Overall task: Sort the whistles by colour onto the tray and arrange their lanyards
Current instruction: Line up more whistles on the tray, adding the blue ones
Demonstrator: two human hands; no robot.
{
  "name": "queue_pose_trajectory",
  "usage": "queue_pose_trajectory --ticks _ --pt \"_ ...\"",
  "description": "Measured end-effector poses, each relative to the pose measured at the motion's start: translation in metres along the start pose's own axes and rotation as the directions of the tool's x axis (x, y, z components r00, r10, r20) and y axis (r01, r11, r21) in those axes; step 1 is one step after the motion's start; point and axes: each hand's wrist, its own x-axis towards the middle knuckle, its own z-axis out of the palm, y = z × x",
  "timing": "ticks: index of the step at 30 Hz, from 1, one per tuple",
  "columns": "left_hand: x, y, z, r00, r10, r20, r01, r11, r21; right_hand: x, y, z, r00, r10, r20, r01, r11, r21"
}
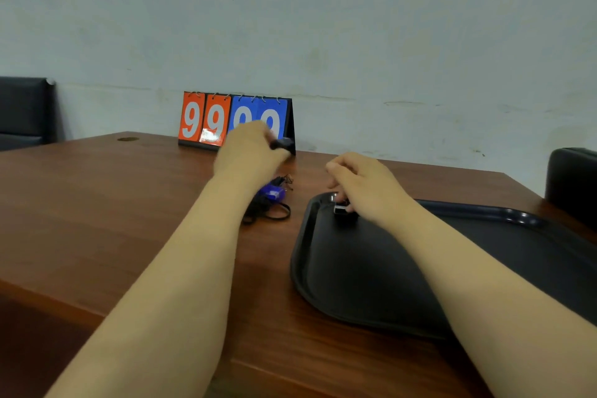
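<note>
My left hand [250, 149] is out over the far part of the bench [129, 220], fingers pinched round a small dark thing [283, 144] that sticks out to the right of my fist, prob. a black whistle, but it's blurred and sits right in front of the scoreboard's dark end so I can't be sure. My right hand [365, 186] is over the far-left corner of the black tray [371, 268], fingers curled down and closed on a black whistle [341, 209] w/ a pale mouthpiece end showing; the whistle is touching or just above the tray floor, can't tell which.

Blue whistle [273, 192] lies on the bench between my two arms, just left of the tray & partly behind my left forearm. Its black lanyard [269, 213] is bunched in loose loops round and in front of it, with a frayed tangle on the far side. It's off the tray, near the rim but not touching.

Flip scoreboard [226, 119] stands upright at the bench's back edge, two orange cards reading 9 9, then two blue cards partly hidden by my left hand. Dark chair [24, 110] at far left, another dark seat [571, 184] at the right edge behind the tray. Pale wall behind.
</note>
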Motion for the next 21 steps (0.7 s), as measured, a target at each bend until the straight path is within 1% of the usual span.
queue_pose_trajectory --ticks 1,2,3,5,6,7,8,10,12,13,14,16,19,21 --pt "-0.007 0.01 0.004 0.989 0.13 0.064 -0.121 0.984 -0.132 0.001 -0.001 0.002 1.0 0.021 -0.002 -0.021 0.997 0.072" --pt "-0.015 0.021 0.009 0.96 0.249 0.126 -0.218 0.951 -0.221 0.001 -0.002 0.002 0.999 0.033 -0.009 -0.032 0.993 0.117" --pt "-0.023 0.027 0.012 0.929 0.331 0.162 -0.282 0.921 -0.268 0.002 -0.002 0.002 0.999 0.036 -0.02 -0.033 0.99 0.137" --pt "-0.026 0.029 0.017 0.892 0.398 0.213 -0.313 0.886 -0.343 0.004 0.001 0.002 0.998 0.046 -0.046 -0.039 0.988 0.152" --pt "-0.022 0.025 0.02 0.886 0.402 0.231 -0.304 0.88 -0.364 0.005 0.004 0.001 0.996 0.063 -0.061 -0.053 0.987 0.152" --pt "-0.019 0.022 0.021 0.89 0.386 0.244 -0.292 0.891 -0.346 0.006 0.007 0.001 0.993 0.087 -0.082 -0.074 0.986 0.147" --pt "-0.015 0.018 0.024 0.905 0.344 0.251 -0.273 0.921 -0.278 0.006 0.009 -0.001 0.987 0.118 -0.112 -0.102 0.985 0.14" --pt "-0.004 0.004 0.034 0.947 0.206 0.246 -0.218 0.976 0.024 0.008 0.014 -0.003 0.968 0.164 -0.189 -0.145 0.983 0.109" --pt "0.002 -0.005 0.043 0.961 0.044 0.272 -0.137 0.934 0.33 0.008 0.017 -0.006 0.952 0.182 -0.247 -0.163 0.982 0.095" --pt "0.002 -0.006 0.046 0.954 -0.033 0.297 -0.1 0.903 0.419 0.008 0.019 -0.008 0.945 0.191 -0.264 -0.165 0.979 0.117" --pt "0.002 -0.006 0.049 0.943 -0.085 0.322 -0.08 0.88 0.468 0.008 0.019 -0.009 0.941 0.196 -0.277 -0.158 0.975 0.153" --pt "0.001 -0.001 0.053 0.932 -0.118 0.342 -0.077 0.86 0.505 0.008 0.02 -0.011 0.933 0.206 -0.295 -0.149 0.967 0.205" --pt "0.0 0.007 0.055 0.947 -0.045 0.318 -0.115 0.877 0.467 0.008 0.019 -0.012 0.935 0.196 -0.296 -0.136 0.968 0.212" --pt "0.001 0.01 0.055 0.968 0.045 0.246 -0.142 0.908 0.393 0.006 0.016 -0.014 0.926 0.239 -0.292 -0.166 0.953 0.255"
